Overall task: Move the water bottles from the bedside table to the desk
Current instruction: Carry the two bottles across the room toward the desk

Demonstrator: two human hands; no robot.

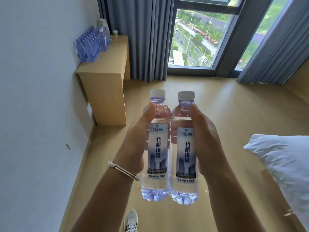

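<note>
Each hand, left hand [135,141] and right hand [205,139], grips one water bottle [158,148], upright and touching. They may knock bottles crowded on the worktop [110,64].

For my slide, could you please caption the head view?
Left hand and right hand carry two water bottles toward the desk.

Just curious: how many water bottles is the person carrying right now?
2: one in the left hand, one in the right hand, held side by side. More bottles crowd the desk, too blurred to count.
</note>
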